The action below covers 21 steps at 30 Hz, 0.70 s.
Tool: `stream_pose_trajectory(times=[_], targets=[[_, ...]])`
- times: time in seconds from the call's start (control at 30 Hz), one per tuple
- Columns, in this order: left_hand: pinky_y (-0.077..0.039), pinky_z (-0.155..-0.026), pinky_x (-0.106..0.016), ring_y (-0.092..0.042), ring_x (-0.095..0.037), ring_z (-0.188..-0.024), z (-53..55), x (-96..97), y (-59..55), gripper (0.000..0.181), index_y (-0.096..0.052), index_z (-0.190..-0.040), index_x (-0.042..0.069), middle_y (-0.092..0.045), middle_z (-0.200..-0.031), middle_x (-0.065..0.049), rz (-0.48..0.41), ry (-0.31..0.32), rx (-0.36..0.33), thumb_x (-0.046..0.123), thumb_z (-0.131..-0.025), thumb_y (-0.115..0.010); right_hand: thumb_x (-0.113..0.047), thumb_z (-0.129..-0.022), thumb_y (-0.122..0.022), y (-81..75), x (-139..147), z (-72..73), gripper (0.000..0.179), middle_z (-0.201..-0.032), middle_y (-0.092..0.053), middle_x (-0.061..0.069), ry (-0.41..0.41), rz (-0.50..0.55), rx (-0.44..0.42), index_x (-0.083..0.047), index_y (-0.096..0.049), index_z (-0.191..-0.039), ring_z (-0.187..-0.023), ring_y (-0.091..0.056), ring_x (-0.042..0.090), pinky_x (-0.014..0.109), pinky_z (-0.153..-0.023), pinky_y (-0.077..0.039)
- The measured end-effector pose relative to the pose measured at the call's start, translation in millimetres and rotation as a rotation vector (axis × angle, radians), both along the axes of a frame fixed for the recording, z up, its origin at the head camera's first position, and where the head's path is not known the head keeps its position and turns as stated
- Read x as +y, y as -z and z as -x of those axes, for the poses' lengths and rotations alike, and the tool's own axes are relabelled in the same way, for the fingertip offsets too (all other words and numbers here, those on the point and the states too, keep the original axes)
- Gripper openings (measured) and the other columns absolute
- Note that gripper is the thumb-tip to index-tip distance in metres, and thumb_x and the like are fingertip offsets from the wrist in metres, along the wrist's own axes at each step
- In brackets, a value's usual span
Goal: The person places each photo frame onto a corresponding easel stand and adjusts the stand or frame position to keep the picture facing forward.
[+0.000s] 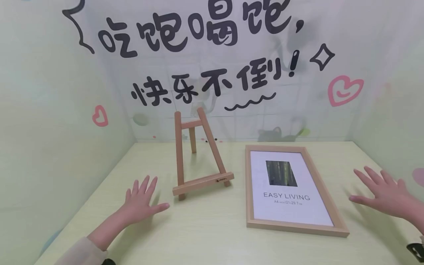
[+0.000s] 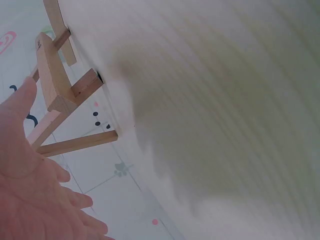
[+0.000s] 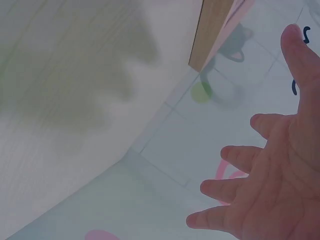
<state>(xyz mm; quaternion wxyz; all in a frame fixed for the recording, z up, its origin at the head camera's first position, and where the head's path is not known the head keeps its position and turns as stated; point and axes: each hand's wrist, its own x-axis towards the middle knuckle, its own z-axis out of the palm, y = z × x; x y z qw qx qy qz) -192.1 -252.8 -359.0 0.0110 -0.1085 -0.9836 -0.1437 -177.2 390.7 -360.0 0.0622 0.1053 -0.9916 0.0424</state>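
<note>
A small wooden easel [image 1: 202, 182] stands upright left of the table's middle, its ledge toward me. To its right a wooden picture frame [image 1: 250, 191] lies flat, face up, around a white sheet with a forest picture and the words EASY LIVING. My left hand [image 1: 140, 202] hovers over the table to the left of the easel, fingers spread and holding nothing. In the left wrist view the easel [image 2: 55, 75] shows beyond the thumb. Off the frame's right side, my right hand [image 1: 385, 195] is held above the table with spread fingers, touching nothing.
The pale wood-grain table [image 1: 212, 239] meets a printed backdrop [image 1: 232, 125] with black lettering and pink hearts behind. Side panels [image 1: 66, 147] of similar sheeting close in the left and right. The easel's rear leg [image 1: 193, 141] reaches back toward the backdrop.
</note>
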Motion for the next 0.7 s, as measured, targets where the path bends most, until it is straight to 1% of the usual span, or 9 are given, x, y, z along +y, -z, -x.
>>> stream_pose_trajectory(times=[0.13,0.17,0.2,0.27,0.33,0.4,0.43,0.57,0.7], targets=[[-0.01,-0.095,-0.074,-0.006,-0.063,-0.125,-0.5,1.6,-1.3,0.099,-0.018,-0.143,-0.004,-0.012,-0.145,-0.033,0.026,-0.006,-0.012,0.061,-0.078,-0.056,-0.048,-0.084,-0.057,2.3,1,1.4,0.093,-0.142,-0.011,0.034,-0.002,0.015,-0.003,-0.012,0.001,-0.147,-0.116,-0.015,0.065,0.077,-0.078,-0.014],[-0.013,-0.096,-0.074,-0.009,-0.062,-0.124,-0.3,2.0,-2.4,0.099,-0.017,-0.142,-0.005,-0.014,-0.143,-0.034,0.025,-0.005,-0.027,0.061,-0.079,-0.055,-0.048,-0.084,-0.057,2.9,1,1.9,0.093,-0.142,-0.011,0.034,-0.003,0.019,-0.003,-0.011,0.001,-0.147,-0.116,-0.015,0.066,0.077,-0.078,-0.014],[-0.015,-0.097,-0.072,-0.011,-0.062,-0.124,0.0,2.4,-4.1,0.098,-0.016,-0.142,-0.007,-0.015,-0.143,-0.036,-0.002,-0.005,-0.059,0.06,-0.081,-0.054,-0.048,-0.084,-0.057,3.6,1,2.6,0.093,-0.141,-0.013,0.034,-0.004,0.023,-0.001,-0.011,0.0,-0.147,-0.115,-0.016,0.066,0.076,-0.079,-0.015],[-0.021,-0.097,-0.069,-0.015,-0.059,-0.125,0.8,3.1,-9.4,0.096,-0.014,-0.141,-0.01,-0.016,-0.141,-0.038,-0.082,-0.017,-0.151,0.058,-0.085,-0.05,-0.047,-0.084,-0.058,4.6,1,4.3,0.092,-0.139,-0.016,0.036,-0.008,0.034,0.003,-0.008,-0.003,-0.147,-0.113,-0.021,0.065,0.077,-0.078,-0.017],[-0.026,-0.097,-0.066,-0.02,-0.056,-0.126,1.5,3.4,-16.6,0.093,-0.012,-0.14,-0.012,-0.018,-0.14,-0.038,-0.198,-0.05,-0.268,0.057,-0.088,-0.045,-0.044,-0.085,-0.059,4.5,2,5.9,0.089,-0.136,-0.021,0.039,-0.02,0.066,0.007,-0.002,-0.009,-0.145,-0.11,-0.026,0.064,0.075,-0.08,-0.021],[-0.033,-0.096,-0.061,-0.028,-0.053,-0.124,1.6,3.2,-23.7,0.089,-0.014,-0.14,-0.012,-0.022,-0.14,-0.036,-0.333,-0.096,-0.379,0.056,-0.09,-0.042,-0.04,-0.086,-0.059,3.4,1,7.8,0.085,-0.132,-0.024,0.042,-0.034,0.118,0.002,0.005,-0.014,-0.142,-0.108,-0.03,0.063,0.073,-0.08,-0.026],[-0.037,-0.094,-0.058,-0.035,-0.051,-0.121,1.5,2.8,-26.6,0.087,-0.018,-0.139,-0.012,-0.027,-0.139,-0.035,-0.377,-0.113,-0.416,0.056,-0.09,-0.04,-0.038,-0.087,-0.058,2.5,1,8.7,0.083,-0.13,-0.024,0.044,-0.041,0.15,-0.009,0.007,-0.015,-0.141,-0.108,-0.03,0.063,0.072,-0.08,-0.027],[-0.05,-0.08,-0.042,-0.057,-0.035,-0.101,0.5,3.1,-32.7,0.08,-0.031,-0.134,-0.011,-0.048,-0.125,-0.028,-0.505,-0.162,-0.515,0.055,-0.091,-0.041,-0.034,-0.088,-0.057,-1.1,-1,10.3,0.08,-0.129,-0.024,0.045,-0.038,0.245,-0.057,0.013,-0.016,-0.138,-0.11,-0.029,0.062,0.07,-0.083,-0.029],[-0.054,-0.069,-0.038,-0.063,-0.026,-0.084,0.0,9.0,-31.6,0.077,-0.034,-0.131,-0.011,-0.059,-0.113,-0.02,-0.567,-0.182,-0.588,0.054,-0.089,-0.045,-0.033,-0.09,-0.054,-3.6,-5,9.6,0.079,-0.129,-0.024,0.045,-0.029,0.298,-0.098,0.016,-0.013,-0.137,-0.113,-0.026,0.061,0.069,-0.085,-0.027]])
